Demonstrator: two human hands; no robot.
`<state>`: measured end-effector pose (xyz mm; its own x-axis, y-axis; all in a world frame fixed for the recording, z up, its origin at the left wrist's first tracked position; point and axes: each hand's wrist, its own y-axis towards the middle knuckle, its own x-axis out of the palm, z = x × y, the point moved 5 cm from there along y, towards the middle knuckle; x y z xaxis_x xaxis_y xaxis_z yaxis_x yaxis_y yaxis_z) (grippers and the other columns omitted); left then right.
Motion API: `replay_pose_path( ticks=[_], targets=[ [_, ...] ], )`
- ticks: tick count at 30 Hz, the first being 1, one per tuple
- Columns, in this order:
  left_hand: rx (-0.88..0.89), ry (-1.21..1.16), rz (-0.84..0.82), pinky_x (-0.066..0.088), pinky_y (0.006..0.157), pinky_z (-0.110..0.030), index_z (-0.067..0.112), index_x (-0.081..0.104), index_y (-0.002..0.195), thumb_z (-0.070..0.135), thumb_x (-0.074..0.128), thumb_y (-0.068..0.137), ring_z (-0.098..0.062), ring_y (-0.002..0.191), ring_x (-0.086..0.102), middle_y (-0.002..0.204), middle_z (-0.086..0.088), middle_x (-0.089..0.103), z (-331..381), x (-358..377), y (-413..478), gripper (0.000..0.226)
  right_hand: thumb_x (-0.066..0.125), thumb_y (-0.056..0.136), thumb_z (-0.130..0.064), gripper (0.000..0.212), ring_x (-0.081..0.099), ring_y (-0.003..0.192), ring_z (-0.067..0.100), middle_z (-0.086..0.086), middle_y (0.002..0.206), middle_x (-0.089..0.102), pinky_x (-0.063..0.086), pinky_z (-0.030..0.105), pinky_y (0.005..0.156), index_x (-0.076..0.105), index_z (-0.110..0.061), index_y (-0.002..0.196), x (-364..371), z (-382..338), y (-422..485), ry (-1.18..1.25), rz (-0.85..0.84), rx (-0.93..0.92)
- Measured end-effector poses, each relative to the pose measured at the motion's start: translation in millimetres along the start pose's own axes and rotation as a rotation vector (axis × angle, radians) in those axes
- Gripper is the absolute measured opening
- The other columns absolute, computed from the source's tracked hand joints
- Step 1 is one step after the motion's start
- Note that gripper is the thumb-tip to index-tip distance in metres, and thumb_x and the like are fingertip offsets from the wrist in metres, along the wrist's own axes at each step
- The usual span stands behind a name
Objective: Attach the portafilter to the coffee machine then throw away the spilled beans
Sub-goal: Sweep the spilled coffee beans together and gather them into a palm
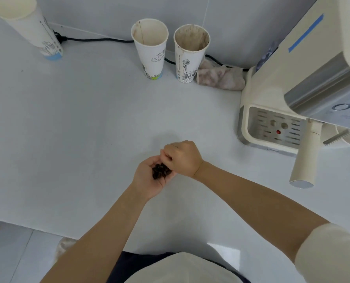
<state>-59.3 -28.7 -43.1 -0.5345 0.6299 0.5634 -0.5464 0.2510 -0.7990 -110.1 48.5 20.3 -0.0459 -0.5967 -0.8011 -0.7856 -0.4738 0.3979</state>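
My left hand [147,180] is cupped palm up above the white counter [78,129], holding a pile of dark coffee beans [160,170]. My right hand [183,158] rests against it, fingers curled over the beans; whether it grips any is hidden. The cream coffee machine [304,78] stands at the right. The portafilter's cream handle [306,158] sticks out from under the machine's head, toward me, over the drip tray [272,127].
Two stained paper cups [150,48] [190,52] stand at the back wall, with a crumpled cloth [221,77] to their right. A third paper cup [27,25] is at the back left. A black cable [94,39] runs along the wall. The counter's front edge is near my body.
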Motion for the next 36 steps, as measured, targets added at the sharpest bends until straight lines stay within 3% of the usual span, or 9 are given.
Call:
replay_pose_path(
  ticks=[8,13,20,22,24,26,29,32,36],
  targets=[
    [-0.005,0.028,-0.056,0.054,0.047,-0.02,0.008,0.054,0.072,0.005,0.028,0.091,-0.011,0.053,0.068,0.051,-0.003,0.066,-9,11,-13,0.031,0.084,0.056,0.001,0.04,0.035,0.022,0.022,0.007,0.031,0.043,0.022,0.01,0.037,0.047,-0.003,0.038,-9,-32,-4,-0.085,-0.02,0.008],
    [-0.03,0.052,-0.079,0.054,0.049,-0.017,0.01,0.051,0.073,0.007,0.026,0.092,-0.008,0.052,0.066,0.053,0.001,0.063,-17,5,-17,0.032,0.077,0.066,-0.001,0.034,0.039,0.024,0.023,0.01,0.041,0.05,0.026,0.014,0.033,0.051,0.0,0.045,-6,-40,-15,-0.062,-0.071,0.032],
    [-0.035,0.027,-0.103,0.055,0.049,-0.019,0.007,0.055,0.075,0.006,0.03,0.091,-0.01,0.054,0.068,0.055,-0.002,0.066,-23,-5,-24,0.03,0.066,0.073,-0.005,0.029,0.04,0.027,0.025,0.011,0.047,0.052,0.023,0.015,0.039,0.052,0.0,0.049,-6,-49,-23,-0.05,-0.12,0.085],
    [-0.018,0.033,-0.131,0.058,0.053,-0.026,0.002,0.061,0.078,0.006,0.036,0.09,-0.017,0.061,0.071,0.065,-0.009,0.07,-22,-5,-26,0.028,0.061,0.079,-0.009,0.024,0.046,0.033,0.027,0.013,0.053,0.056,0.031,0.019,0.036,0.057,0.001,0.058,-8,-42,-23,-0.043,-0.148,0.149],
    [-0.027,0.055,-0.133,0.06,0.058,-0.032,-0.002,0.065,0.077,0.011,0.039,0.091,-0.021,0.062,0.07,0.071,-0.013,0.069,-23,-5,-28,0.031,0.056,0.087,-0.017,0.02,0.056,0.049,0.031,0.015,0.072,0.062,0.041,0.028,0.045,0.06,0.001,0.078,-10,-24,-23,-0.072,-0.192,0.276],
    [-0.051,0.076,-0.131,0.06,0.058,-0.033,-0.004,0.071,0.07,0.015,0.036,0.093,-0.023,0.06,0.071,0.07,-0.016,0.072,-24,-8,-28,0.046,0.052,0.089,-0.025,0.024,0.06,0.067,0.032,0.014,0.092,0.062,0.039,0.029,0.057,0.057,-0.003,0.098,-12,2,-26,-0.13,-0.256,0.423],
    [-0.072,0.093,-0.14,0.059,0.061,-0.033,-0.006,0.073,0.069,0.017,0.032,0.094,-0.024,0.067,0.073,0.075,-0.018,0.074,-25,-12,-27,0.054,0.054,0.086,-0.029,0.035,0.059,0.081,0.032,0.013,0.109,0.055,0.041,0.03,0.062,0.049,-0.009,0.115,-13,33,-34,-0.19,-0.383,0.587],
    [-0.076,0.101,-0.142,0.059,0.061,-0.033,-0.006,0.073,0.07,0.017,0.031,0.094,-0.024,0.068,0.073,0.076,-0.018,0.075,-24,-14,-28,0.054,0.058,0.084,-0.025,0.043,0.059,0.085,0.031,0.013,0.121,0.045,0.042,0.031,0.062,0.044,-0.011,0.123,-8,50,-41,-0.164,-0.507,0.666],
    [-0.062,0.108,-0.137,0.059,0.061,-0.032,-0.006,0.073,0.07,0.017,0.031,0.094,-0.024,0.069,0.073,0.076,-0.018,0.075,-21,-17,-29,0.054,0.059,0.084,-0.02,0.042,0.058,0.09,0.032,0.014,0.121,0.043,0.045,0.032,0.066,0.044,-0.011,0.121,0,54,-38,-0.142,-0.606,0.673]
  ],
)
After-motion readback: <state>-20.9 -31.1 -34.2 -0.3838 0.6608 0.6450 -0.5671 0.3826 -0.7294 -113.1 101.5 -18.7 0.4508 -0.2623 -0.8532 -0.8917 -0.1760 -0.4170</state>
